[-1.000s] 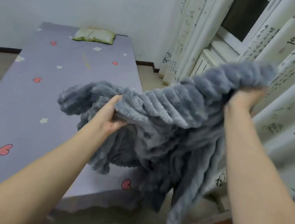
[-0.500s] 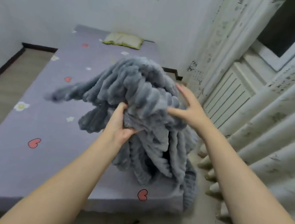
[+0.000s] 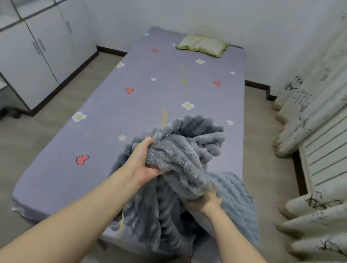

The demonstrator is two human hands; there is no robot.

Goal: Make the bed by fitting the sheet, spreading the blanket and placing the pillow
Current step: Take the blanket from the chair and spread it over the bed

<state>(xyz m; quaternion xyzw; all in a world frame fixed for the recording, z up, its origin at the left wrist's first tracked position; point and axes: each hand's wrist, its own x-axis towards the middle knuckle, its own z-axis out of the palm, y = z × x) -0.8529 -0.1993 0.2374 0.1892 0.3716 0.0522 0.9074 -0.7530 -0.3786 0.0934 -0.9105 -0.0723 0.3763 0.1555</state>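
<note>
A bunched grey ribbed blanket (image 3: 185,179) is held up over the near end of the bed, right of centre in the frame, with folds hanging down past the foot edge and a flatter part lying on the sheet toward the lower right. The left hand (image 3: 146,163) is seen at the centre of the frame, its fingers curled into the upper folds of the blanket and its thumb pressed against the plush. The right hand (image 3: 210,200) is placed lower and to the right; its fingers are largely buried in the fabric, so the grip appears to be a closed one round a fold, though the fingertips are hidden. The bed is covered by a lilac fitted sheet (image 3: 148,109) printed with red hearts, white flowers and small stars, pulled smooth over the mattress; a slight pucker is seen at the near left corner. A small green pillow (image 3: 202,45) is set at the far end of the bed, in the upper centre of the frame, against the white wall. A white cabinet (image 3: 32,48) with glass-fronted upper sections is seen at the upper left, and patterned curtains (image 3: 324,225) and a white radiator cover (image 3: 340,141) fill the right side. A pale floor (image 3: 15,151) surrounds the bed.
</note>
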